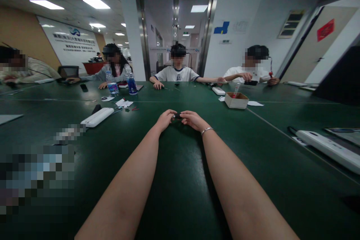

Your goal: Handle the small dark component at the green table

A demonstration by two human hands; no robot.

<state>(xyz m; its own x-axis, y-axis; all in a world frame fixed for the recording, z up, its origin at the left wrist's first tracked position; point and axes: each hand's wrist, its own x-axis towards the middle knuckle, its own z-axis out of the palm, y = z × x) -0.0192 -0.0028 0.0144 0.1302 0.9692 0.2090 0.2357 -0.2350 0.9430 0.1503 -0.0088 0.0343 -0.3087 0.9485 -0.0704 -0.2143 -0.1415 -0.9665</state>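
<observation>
Both arms reach straight out over the dark green table (180, 180). A small black object (177, 116) with a shiny, light-coloured left end is held between my two hands, just above or against the tabletop; its exact kind is too small to make out. My left hand (165, 119) pinches its left end between closed fingers. On the other end, the fingers of my right hand (194, 120) are closed too, and a silver bracelet (207, 131) circles that wrist. My fingers cover part of the object.
White power strips or long devices lie left (97, 117) and right (327, 148). Beyond my hands are a cardboard box (236, 101), a blue bottle (132, 84), paper scraps (124, 103) and red-handled pliers (135, 109). Several people sit across the table.
</observation>
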